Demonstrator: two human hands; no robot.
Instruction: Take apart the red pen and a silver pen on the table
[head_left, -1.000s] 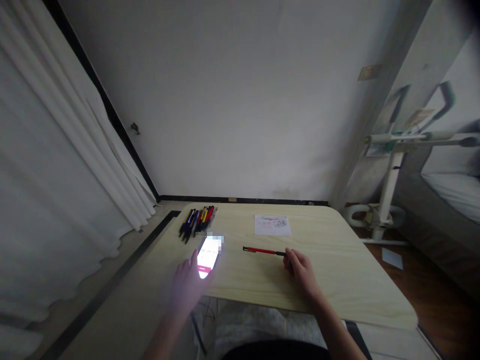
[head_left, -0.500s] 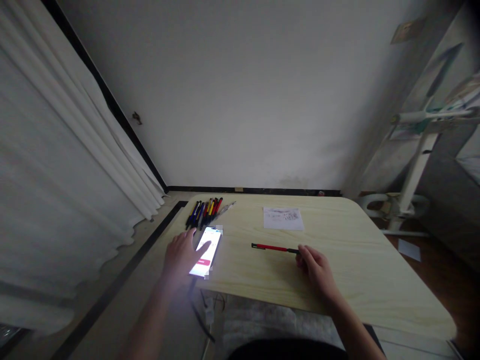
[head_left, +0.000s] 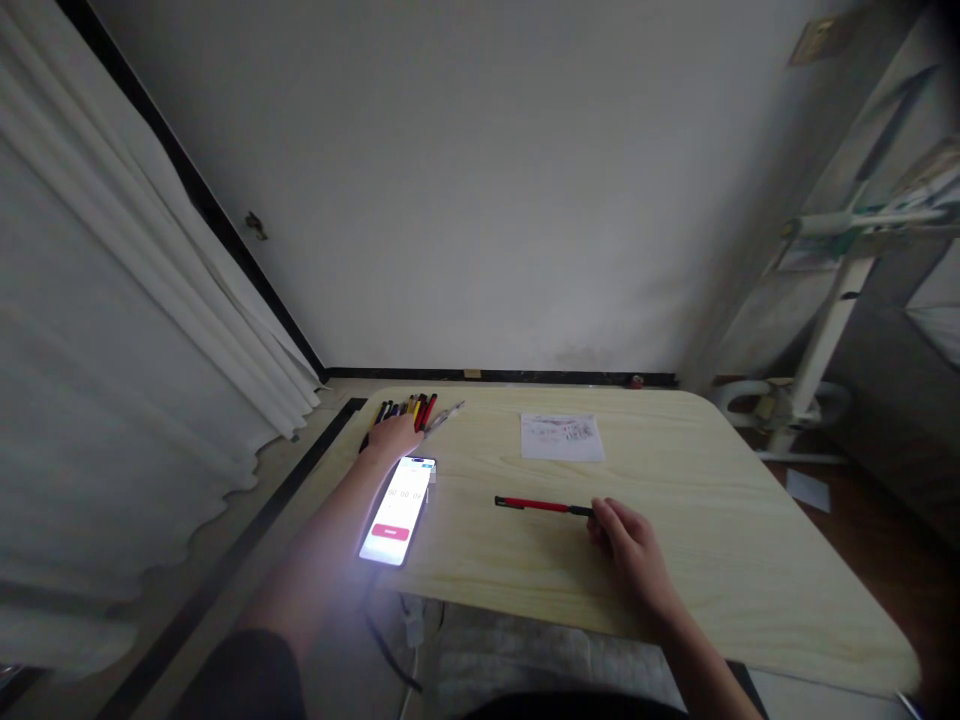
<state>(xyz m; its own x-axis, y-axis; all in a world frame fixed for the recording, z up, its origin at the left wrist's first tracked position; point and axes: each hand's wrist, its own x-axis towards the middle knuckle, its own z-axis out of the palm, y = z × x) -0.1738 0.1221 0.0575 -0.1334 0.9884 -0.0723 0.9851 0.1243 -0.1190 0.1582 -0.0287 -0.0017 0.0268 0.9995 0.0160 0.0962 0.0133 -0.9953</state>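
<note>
Pinched by its dark end, a red and black pen (head_left: pixel 536 504) points left from my right hand (head_left: pixel 626 535), just above the tabletop. My left hand (head_left: pixel 395 437) reaches over a row of several pens (head_left: pixel 429 405) at the far left of the table. It covers their lower parts, and its fingers are mostly hidden among them. Right of that hand lies a thin, clear, pen-like item (head_left: pixel 445 416). A phone (head_left: pixel 397 510) with a bright screen and a red button lies close to my left forearm.
A white sheet with a dark drawing (head_left: pixel 561 440) lies on the pale wooden table (head_left: pixel 690 480) toward the back. Cables (head_left: pixel 386 640) hang under the front left edge. White curtains (head_left: pixel 150 300) are at left, and a white-framed stand (head_left: pixel 825 320) is at right.
My left hand has moved from over the phone's screen up to the row of pens. The right hand still holds the red and black pen in nearly the same place.
</note>
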